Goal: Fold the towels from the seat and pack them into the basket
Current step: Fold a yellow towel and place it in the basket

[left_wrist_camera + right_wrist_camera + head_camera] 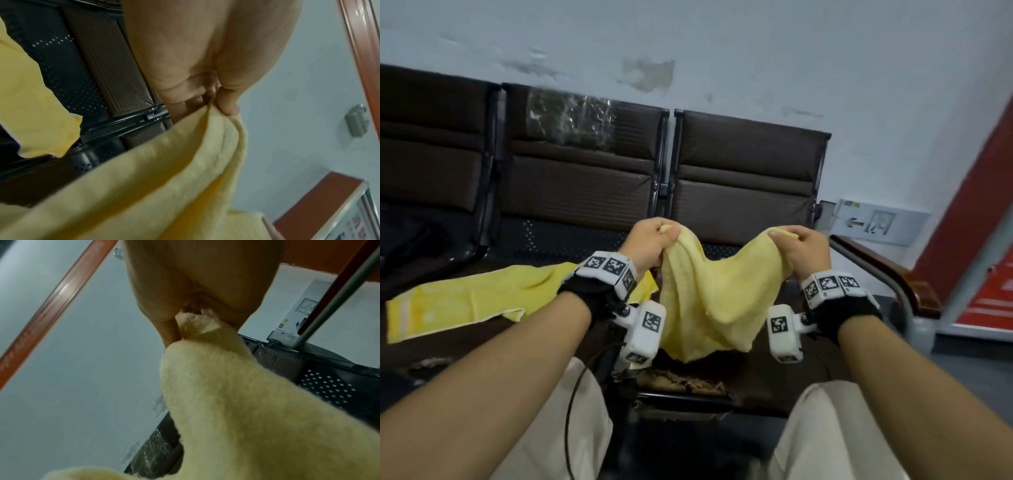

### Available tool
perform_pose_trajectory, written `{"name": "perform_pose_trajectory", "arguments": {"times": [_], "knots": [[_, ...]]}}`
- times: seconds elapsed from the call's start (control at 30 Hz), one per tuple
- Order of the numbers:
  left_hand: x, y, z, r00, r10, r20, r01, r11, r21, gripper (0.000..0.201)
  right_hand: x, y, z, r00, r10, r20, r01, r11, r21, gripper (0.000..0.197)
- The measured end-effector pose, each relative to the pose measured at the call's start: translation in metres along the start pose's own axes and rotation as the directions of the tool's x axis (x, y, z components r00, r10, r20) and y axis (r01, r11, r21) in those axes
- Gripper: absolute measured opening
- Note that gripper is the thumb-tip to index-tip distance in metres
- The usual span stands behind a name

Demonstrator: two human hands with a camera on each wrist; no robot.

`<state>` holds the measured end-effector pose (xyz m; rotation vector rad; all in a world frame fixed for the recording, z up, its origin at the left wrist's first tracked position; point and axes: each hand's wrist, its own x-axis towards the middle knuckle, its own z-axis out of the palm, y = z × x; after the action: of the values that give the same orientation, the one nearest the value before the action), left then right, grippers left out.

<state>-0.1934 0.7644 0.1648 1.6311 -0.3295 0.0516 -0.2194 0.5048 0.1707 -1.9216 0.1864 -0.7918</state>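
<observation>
A pale yellow towel (709,294) hangs in the air above the right-hand seat, sagging in the middle. My left hand (654,240) pinches its upper left corner and my right hand (796,245) pinches its upper right corner. In the left wrist view the thumb and fingers of the left hand (224,104) clamp a fold of the towel (164,186). The right wrist view has the right hand (185,318) closed round a bunched corner of the towel (236,402). A second, brighter yellow towel (479,298) lies spread flat on the seat to the left. No basket is in view.
A row of dark brown seats (578,171) stands against a pale wall. A wooden armrest on a metal tube (883,270) ends the row on the right. A red panel (979,219) stands beyond it. The seat's front edge (681,380) is torn.
</observation>
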Motion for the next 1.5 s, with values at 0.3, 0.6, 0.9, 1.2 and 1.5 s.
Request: {"name": "perform_pose_trajectory", "arguments": {"times": [0.3, 0.6, 0.9, 1.2, 1.5], "knots": [[0.025, 0.002, -0.049, 0.893, 0.153, -0.422, -0.001, 0.941, 0.338, 0.013, 0.016, -0.002, -0.034, 0.985, -0.088, -0.146, 0.044, 0.959, -0.281, 0.029], [0.078, -0.054, -0.05, 0.933, 0.133, -0.334, 0.044, 0.881, 0.472, 0.011, 0.047, 0.067, 0.008, 0.99, 0.072, -0.121, -0.107, 0.943, -0.315, 0.031], [0.094, -0.132, -0.021, 0.967, -0.062, -0.245, 0.153, 0.915, 0.372, 0.011, 0.047, 0.134, 0.038, 0.953, 0.303, -0.015, -0.286, 0.881, -0.376, 0.03], [0.11, -0.131, -0.013, 0.908, -0.285, -0.307, 0.333, 0.935, 0.118, 0.027, 0.038, 0.121, 0.06, 0.855, 0.463, 0.233, -0.511, 0.827, 0.234, 0.014], [0.082, -0.131, -0.004, 0.972, -0.196, -0.13, 0.21, 0.971, 0.109, 0.018, 0.008, 0.09, 0.075, 0.636, 0.172, 0.752, -0.429, 0.889, 0.16, 0.019]]}}
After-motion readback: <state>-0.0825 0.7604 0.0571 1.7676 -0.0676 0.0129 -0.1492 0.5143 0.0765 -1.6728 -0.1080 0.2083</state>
